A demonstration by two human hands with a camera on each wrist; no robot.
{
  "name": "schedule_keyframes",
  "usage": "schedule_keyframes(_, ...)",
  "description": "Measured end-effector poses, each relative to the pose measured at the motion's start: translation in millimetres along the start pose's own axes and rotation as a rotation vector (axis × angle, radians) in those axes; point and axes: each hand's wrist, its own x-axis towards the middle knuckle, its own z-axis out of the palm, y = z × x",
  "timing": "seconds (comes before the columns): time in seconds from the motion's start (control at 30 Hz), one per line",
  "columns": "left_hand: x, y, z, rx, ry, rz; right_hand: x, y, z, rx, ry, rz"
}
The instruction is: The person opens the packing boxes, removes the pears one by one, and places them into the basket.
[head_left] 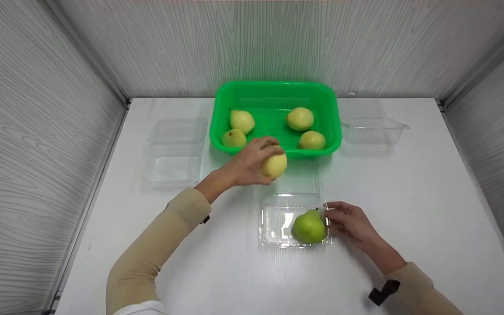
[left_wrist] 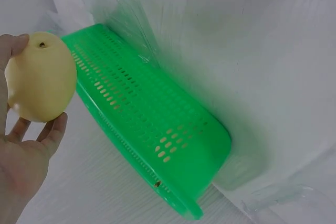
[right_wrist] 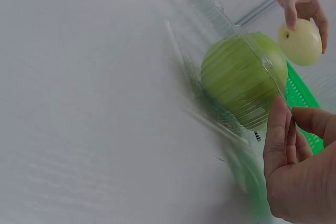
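My left hand grips a pale yellow pear just in front of the green basket. In the left wrist view the same pear sits between thumb and fingers, its end with a small dark hollow facing up. A clear plastic clamshell box lies with its lid folded back toward the basket. One green pear stands in the right part of that box. At the box's right edge, my right hand pinches the plastic rim between thumb and fingers, as the right wrist view shows.
Several yellow pears, among them one at the back right, lie in the green basket. To its left sits another open clear clamshell box. A further clear container stands right of the basket. Grey wood-grain panels enclose the white table.
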Motion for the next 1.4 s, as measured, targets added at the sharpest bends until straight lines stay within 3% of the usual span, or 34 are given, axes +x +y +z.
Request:
schedule_keyframes(0.5, 47.7, -33.9, -4.9, -0.058, 0.123, -0.203, 0, 3, -0.6, 0.004, -0.004, 0.009)
schedule_keyframes(0.73, 60.5, -48.3, -3.7, -0.055, 0.104, -0.293, -1, 2, -0.6, -0.026, 0.008, 0.011)
schedule_keyframes(1.0, 65.6, -68.9, 4.7, -0.062, 0.055, -0.408, -1, 1, -0.1, -0.015, 0.001, 0.011)
schedule_keyframes(1.4, 74.6, -85.1, 11.0, -0.020, 0.007, -0.494, -4, 1, -2.3, -0.001, -0.004, 0.007)
